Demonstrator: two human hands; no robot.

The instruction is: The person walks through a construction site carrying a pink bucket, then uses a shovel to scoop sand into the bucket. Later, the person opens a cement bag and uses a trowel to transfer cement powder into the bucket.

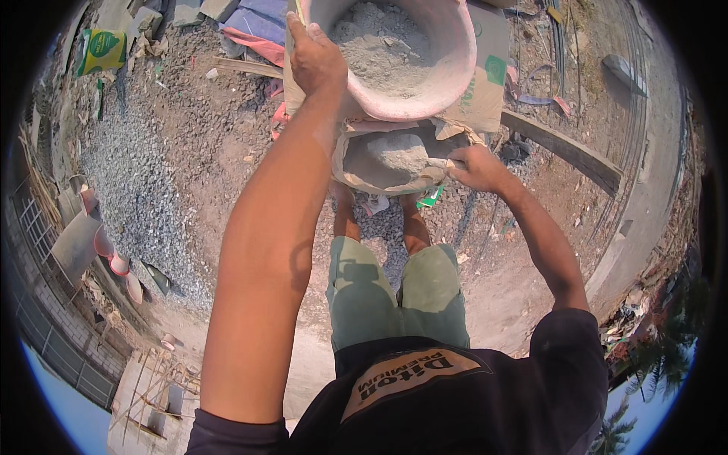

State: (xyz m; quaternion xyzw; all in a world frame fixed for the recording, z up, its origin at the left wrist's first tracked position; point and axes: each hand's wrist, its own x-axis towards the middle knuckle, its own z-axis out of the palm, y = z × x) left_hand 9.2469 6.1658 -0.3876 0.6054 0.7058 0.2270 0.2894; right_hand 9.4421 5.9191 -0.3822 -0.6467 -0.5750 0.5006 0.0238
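Observation:
My left hand (pixel 317 59) is closed on the left rim of a pale pink bucket (pixel 453 57), which tilts toward me. Grey cement powder (pixel 387 45) lies inside it. Just below the bucket is a torn-open paper cement bag (pixel 350 180) with more powder in it. My right hand (pixel 476 168) is wrapped round the pale handle of a trowel (pixel 437 162) at the bag's right side. A heap of grey powder (pixel 402 150) covers its blade, so the blade's shape is hidden.
A brown cement bag (pixel 489 98) lies under and beside the bucket. To the right runs a wooden plank (pixel 565 150). Gravel (pixel 136 182) is spread on the left, near a yellow-green sack (pixel 101 51). My feet stand close below the open bag.

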